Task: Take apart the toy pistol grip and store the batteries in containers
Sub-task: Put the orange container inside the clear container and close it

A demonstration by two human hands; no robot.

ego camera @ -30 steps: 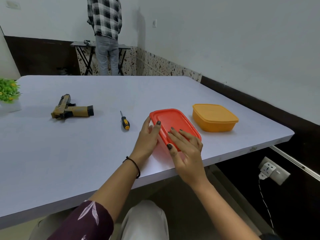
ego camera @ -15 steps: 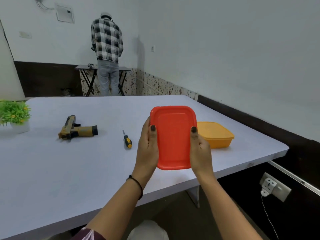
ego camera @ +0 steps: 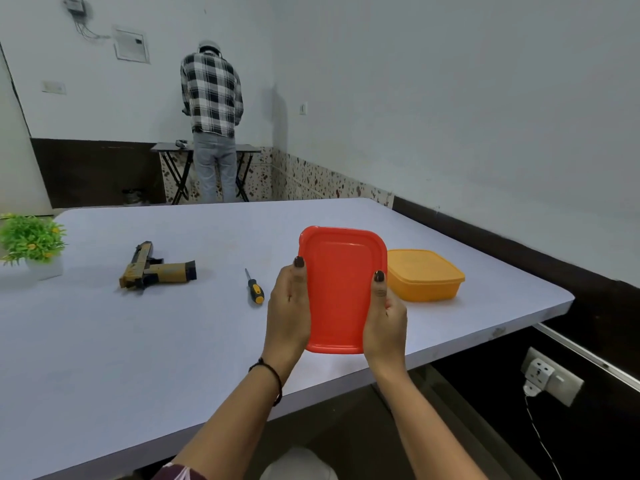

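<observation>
both hands, left hand (ego camera: 289,308) and right hand (ego camera: 385,315), are closed round the red container (ego camera: 341,289), lifted above the surface (ego camera: 138,341). toy pistol (ego camera: 156,266) and screwdriver (ego camera: 254,287) sit left of it, untouched. guessing lid comes off next.

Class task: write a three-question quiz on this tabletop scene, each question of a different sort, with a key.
1. True or false: the red container rests on the table.
2. Which lies nearest the screwdriver? A) toy pistol B) orange container C) plant
3. Fill in: the red container is held by ___ hands.

Key:
1. False: the left hand and right hand hold it up, lid facing the camera.
2. A
3. both
</observation>
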